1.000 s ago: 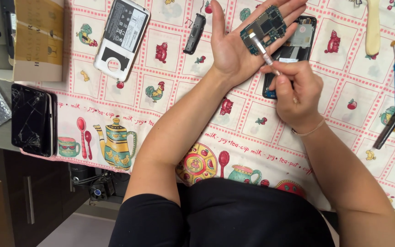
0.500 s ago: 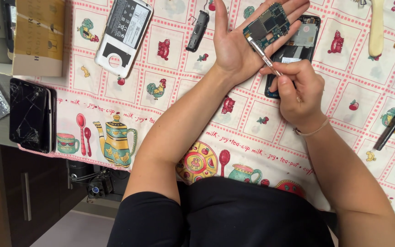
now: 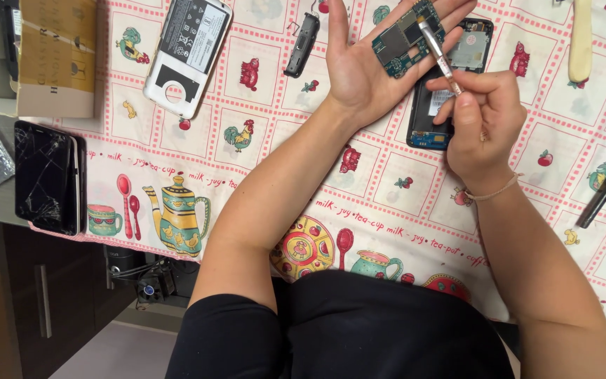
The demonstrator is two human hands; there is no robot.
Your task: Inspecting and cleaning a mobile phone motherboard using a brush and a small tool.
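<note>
Board point(image 3: 407, 38) on left palm: matt green laminate, metal shields. Brush point(image 3: 440, 56) in right fingers: glossy metal ferrule. Cloth point(image 3: 261, 168) beneath: smooth printed oilcloth. Cover point(image 3: 187, 55) far left: matt white plastic.

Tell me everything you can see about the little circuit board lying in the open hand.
The circuit board is a small, irregular blue-green panel carrying dark chips and silvery metal shields, components facing up. It lies flat across the fingers of the open left hand, palm up above the patterned tablecloth. The tip of a thin brush, held by the right hand, rests on its upper right part. Beside it lies an opened phone body.
</note>
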